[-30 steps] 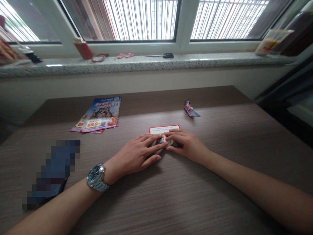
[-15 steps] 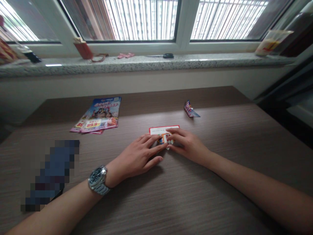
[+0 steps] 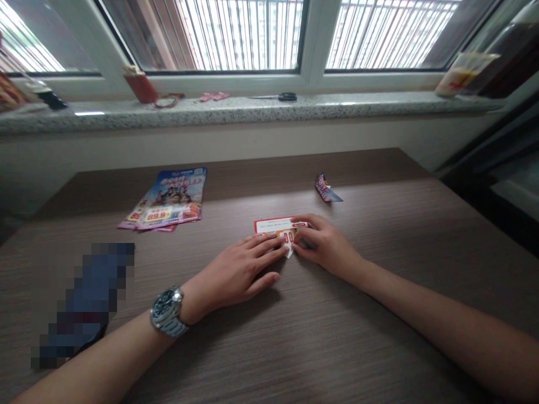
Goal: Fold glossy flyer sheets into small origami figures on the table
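A small folded paper (image 3: pixel 275 225), white with a red edge and an orange printed part, lies on the brown wooden table (image 3: pixel 320 336). My left hand (image 3: pixel 248 266) rests flat over its lower left side, fingers spread, with a metal watch (image 3: pixel 167 310) on the wrist. At the paper's right side is my right hand (image 3: pixel 326 244), its thumb and index finger brought together on the printed part. The paper's lower tip points toward me between the hands.
Printed flyers (image 3: pixel 172 199) lie at the back left, with a pixelated dark blue object (image 3: pixel 90 297) nearer. A folded colourful paper piece (image 3: pixel 326 189) stands back right. Scissors (image 3: pixel 286 96), a red box (image 3: pixel 141 85) and a cup (image 3: pixel 461 76) are on the windowsill.
My right fingers have shifted slightly on the paper and drawn closer together, showing more of the printed part. My left hand stays nearly still. The whole view has moved slightly.
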A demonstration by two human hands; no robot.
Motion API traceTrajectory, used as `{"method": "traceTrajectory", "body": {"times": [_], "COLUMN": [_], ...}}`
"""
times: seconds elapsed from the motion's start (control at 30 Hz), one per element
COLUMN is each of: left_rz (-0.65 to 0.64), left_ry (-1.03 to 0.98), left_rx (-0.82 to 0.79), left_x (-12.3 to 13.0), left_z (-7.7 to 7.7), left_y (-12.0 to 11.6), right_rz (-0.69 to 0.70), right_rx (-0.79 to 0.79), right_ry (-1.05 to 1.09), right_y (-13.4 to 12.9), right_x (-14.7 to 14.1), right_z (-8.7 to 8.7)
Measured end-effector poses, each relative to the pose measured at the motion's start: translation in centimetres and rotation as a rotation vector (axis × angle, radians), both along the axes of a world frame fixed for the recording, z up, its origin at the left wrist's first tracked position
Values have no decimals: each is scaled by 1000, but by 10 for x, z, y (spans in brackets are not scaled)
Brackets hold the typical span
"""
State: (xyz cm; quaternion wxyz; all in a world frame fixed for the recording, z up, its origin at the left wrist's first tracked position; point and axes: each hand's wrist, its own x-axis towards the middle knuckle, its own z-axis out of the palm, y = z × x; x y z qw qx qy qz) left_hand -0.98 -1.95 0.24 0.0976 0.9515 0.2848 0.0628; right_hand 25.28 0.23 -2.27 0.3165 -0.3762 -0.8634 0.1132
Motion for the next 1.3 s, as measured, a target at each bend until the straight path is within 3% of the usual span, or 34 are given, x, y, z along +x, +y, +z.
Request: {"method": "traceTrajectory", "body": {"times": [0.5,0.87,1.03,1.17,1.3], "left_rz": [-27,-29,-51,-49,-48], "left_ry": [-38,-30,-27,2,20], "left_rx": [12,20,25,32,40], "left_x": [-1,-1,-1,-1,-1], "left_z": [-1,-2,-3,-2,-2], "left_y": [1,1,2,2,2], "right_rz": [-185,-191,-51,128,176], "right_rx": [14,39,48,51,39], "right_ry": [-84,-55,2,-78,-119], "right_y": [32,28,23,21,21], "right_x": [37,36,31,27,27], "right_z": [-2,1,4,3,0]}}
